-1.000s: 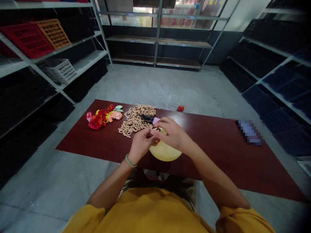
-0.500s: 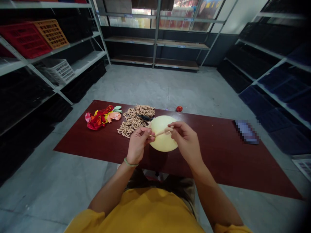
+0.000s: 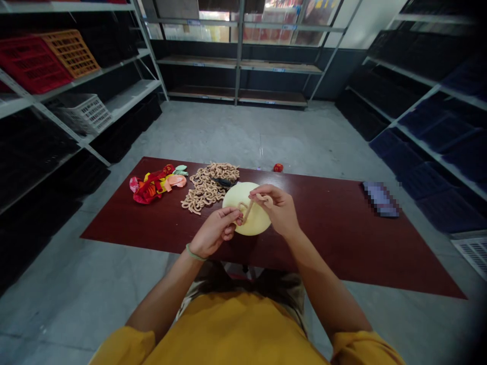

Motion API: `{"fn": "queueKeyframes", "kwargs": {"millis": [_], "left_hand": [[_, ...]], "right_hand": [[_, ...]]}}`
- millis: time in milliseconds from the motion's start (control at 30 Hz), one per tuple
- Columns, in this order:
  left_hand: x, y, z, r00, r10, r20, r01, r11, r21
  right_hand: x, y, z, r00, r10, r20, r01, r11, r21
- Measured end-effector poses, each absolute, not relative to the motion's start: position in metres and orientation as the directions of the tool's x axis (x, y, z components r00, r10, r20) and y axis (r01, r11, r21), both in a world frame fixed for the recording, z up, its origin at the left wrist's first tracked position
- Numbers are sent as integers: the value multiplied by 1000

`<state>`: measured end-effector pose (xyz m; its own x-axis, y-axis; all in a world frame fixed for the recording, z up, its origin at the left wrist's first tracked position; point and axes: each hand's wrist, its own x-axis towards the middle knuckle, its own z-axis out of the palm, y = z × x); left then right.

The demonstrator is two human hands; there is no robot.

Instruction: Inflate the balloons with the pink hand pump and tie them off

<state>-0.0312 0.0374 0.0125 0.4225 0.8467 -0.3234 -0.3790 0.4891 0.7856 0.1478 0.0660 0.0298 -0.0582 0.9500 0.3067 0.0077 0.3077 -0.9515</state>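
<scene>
Between my two hands stretches a curly beige strand, bent in the middle and looped near one end. My left hand, with a pale green band at the wrist, pinches its lower end. The upper end is in the fingers of my right hand, where a thicker looped part shows. Behind and below lies a pale yellow round thing, smooth like a plate or a balloon; which one, I cannot tell. Just left of it spreads a pile of similar beige strands, with a dark object on top.
On the dark red table, colourful crumpled pieces lie at the left and a pixelated flat object at the right. A small red object sits at the far edge. Shelves with crates flank the table.
The strand has gone from nearly straight to bent, with a loop near my left hand. My right hand has moved slightly left and up. The view has shifted a little.
</scene>
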Motion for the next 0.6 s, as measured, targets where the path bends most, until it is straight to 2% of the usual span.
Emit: {"fn": "queueKeyframes", "kwargs": {"millis": [100, 267, 467, 600], "left_hand": [[-32, 37, 13, 430, 843, -323, -308, 473, 825], [-33, 37, 14, 441, 836, -328, -159, 432, 888], [-33, 39, 22, 449, 831, -327, -95, 408, 908], [-33, 40, 24, 418, 855, -306, -85, 372, 924]], "right_hand": [[145, 64, 31, -164, 933, 320, 26, 329, -944], [140, 70, 28, -324, 876, 357, 210, 434, -876], [134, 80, 25, -368, 820, 438, 452, 570, -686], [130, 82, 26, -376, 842, 387, 472, 533, -702]]}}
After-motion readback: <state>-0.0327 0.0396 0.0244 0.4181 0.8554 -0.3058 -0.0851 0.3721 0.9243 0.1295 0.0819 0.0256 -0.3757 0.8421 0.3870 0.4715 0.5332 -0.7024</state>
